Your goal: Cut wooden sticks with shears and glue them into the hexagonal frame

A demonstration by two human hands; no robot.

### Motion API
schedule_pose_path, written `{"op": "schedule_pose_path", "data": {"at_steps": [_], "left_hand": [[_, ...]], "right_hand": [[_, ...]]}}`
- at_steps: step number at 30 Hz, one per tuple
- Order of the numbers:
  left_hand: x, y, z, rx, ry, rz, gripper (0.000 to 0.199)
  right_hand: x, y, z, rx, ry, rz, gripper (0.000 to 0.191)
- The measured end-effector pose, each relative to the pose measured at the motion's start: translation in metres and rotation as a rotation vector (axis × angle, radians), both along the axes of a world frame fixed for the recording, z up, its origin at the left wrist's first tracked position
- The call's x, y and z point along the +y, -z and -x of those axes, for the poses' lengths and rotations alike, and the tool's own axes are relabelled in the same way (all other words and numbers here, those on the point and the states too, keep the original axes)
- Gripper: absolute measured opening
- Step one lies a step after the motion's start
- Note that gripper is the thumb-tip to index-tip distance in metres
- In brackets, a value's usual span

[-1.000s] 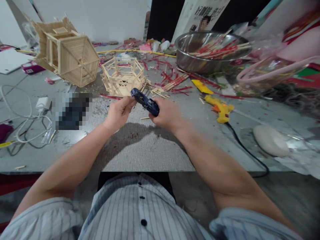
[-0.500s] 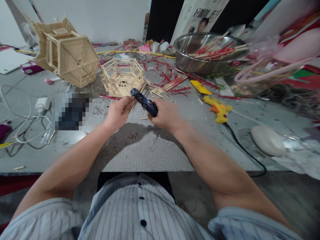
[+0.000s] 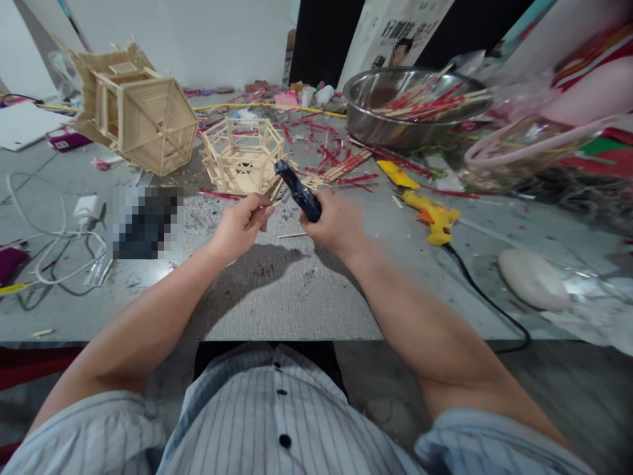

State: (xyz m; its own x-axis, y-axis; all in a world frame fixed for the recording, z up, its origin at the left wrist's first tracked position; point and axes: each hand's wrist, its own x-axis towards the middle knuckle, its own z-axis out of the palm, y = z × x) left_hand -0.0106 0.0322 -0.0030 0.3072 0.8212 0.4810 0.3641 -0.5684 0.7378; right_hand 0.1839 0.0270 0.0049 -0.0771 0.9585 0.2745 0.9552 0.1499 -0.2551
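Observation:
My right hand is closed around a dark blue hand tool, whose exact kind I cannot make out; its far end points up and to the left. In my left hand, thumb and fingers pinch a thin wooden stick just left of the tool. A short loose stick lies on the table below the tool. Right behind my hands stands an open six-sided frame of pale wooden sticks. A larger six-sided stick model rests tilted on its side at the back left.
A yellow glue gun with a black cord lies at right. Behind it stands a steel basin holding red-and-pale sticks. Red scraps litter the back. White cables with a charger and a pixelated dark object lie at left.
The tool has shifted slightly right, away from my left hand, and its far end has tipped upward. The stick in my left fingers now shows more clearly.

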Motion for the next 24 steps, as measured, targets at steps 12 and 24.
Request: {"op": "schedule_pose_path", "data": {"at_steps": [12, 24], "left_hand": [[-0.005, -0.021, -0.001, -0.328, 0.074, 0.761, 0.009], [0.004, -0.009, 0.004, -0.237, 0.097, 0.676, 0.01]], "right_hand": [[0.033, 0.019, -0.036, -0.039, 0.236, 0.086, 0.073], [0.042, 0.034, -0.046, -0.118, 0.238, 0.175, 0.081]]}}
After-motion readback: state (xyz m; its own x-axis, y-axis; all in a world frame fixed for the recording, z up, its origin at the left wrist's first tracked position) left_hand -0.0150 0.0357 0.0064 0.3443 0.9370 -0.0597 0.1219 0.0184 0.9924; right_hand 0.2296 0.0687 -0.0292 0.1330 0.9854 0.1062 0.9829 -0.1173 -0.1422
